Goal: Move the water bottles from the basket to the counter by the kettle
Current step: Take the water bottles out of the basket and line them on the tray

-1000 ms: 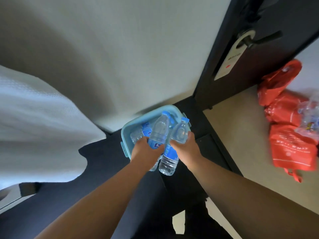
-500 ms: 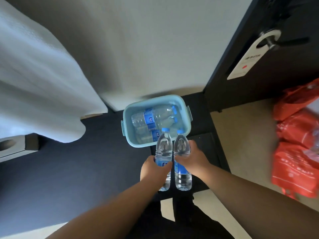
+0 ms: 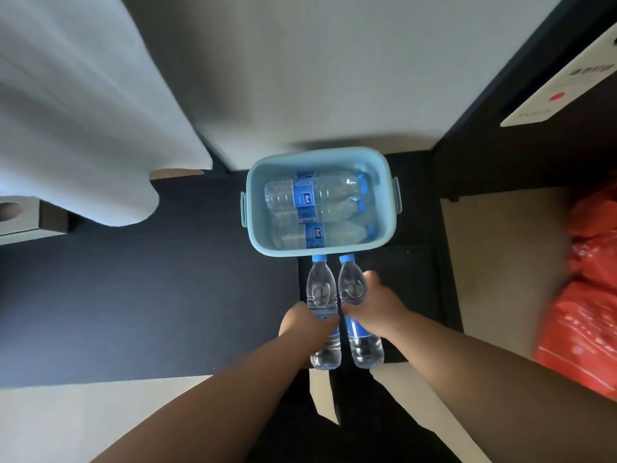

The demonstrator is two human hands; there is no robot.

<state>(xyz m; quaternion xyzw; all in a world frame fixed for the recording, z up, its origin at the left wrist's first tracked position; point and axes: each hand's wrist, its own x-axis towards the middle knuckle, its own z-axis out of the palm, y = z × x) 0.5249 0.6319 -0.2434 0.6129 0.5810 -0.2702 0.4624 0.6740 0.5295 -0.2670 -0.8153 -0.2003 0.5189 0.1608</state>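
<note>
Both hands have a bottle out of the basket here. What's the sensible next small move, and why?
Probably turn away and carry the pair toward the counter. The left hand and right hand each grip one upright bottle, left bottle and right bottle, both clear of the blue basket. No kettle or counter shows in this view, and both hands are full, so the bottles lying in the basket must wait.

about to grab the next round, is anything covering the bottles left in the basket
Nothing visible covers them: the basket is open-topped and the remaining bottles lie exposed inside. But the left hand and right hand each already grip a bottle, so neither is free.
</note>
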